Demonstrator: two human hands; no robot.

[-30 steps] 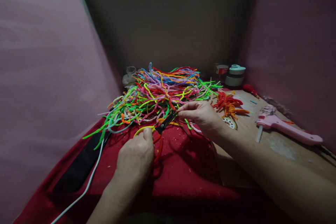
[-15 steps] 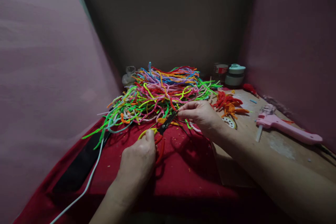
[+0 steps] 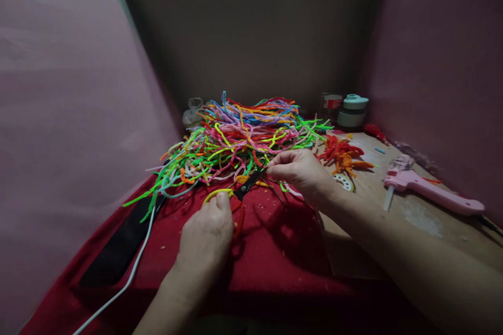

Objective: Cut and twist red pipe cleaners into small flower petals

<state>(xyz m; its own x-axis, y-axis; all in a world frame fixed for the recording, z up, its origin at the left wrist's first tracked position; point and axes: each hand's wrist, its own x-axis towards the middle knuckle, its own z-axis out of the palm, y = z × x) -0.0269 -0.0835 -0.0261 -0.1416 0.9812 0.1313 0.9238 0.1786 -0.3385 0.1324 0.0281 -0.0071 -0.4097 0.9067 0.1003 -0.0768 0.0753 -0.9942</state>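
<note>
My left hand (image 3: 208, 227) is wrapped round the yellow and red handles of a pair of scissors (image 3: 247, 187). Their dark blades point up and to the right, towards the fingertips of my right hand (image 3: 293, 167). Thumb and forefinger of that hand are pinched together at the blade tips; whatever they hold is too small and dark to make out. Just behind both hands lies a big heap of colourful pipe cleaners (image 3: 243, 136), in green, pink, blue, orange and other colours.
A pink hot glue gun (image 3: 436, 193) rests on a brown board (image 3: 369, 230) at the right, near a red and orange fuzzy bundle (image 3: 341, 154). Behind stands a jar with a light-blue lid (image 3: 352, 111). A dark flat object (image 3: 118, 246) and a white cable (image 3: 137, 267) lie left on red cloth (image 3: 275, 267).
The red scissor handle has moved slightly upward, nearer the yellow one. My right hand stays pinched at the blade tips, almost unmoved.
</note>
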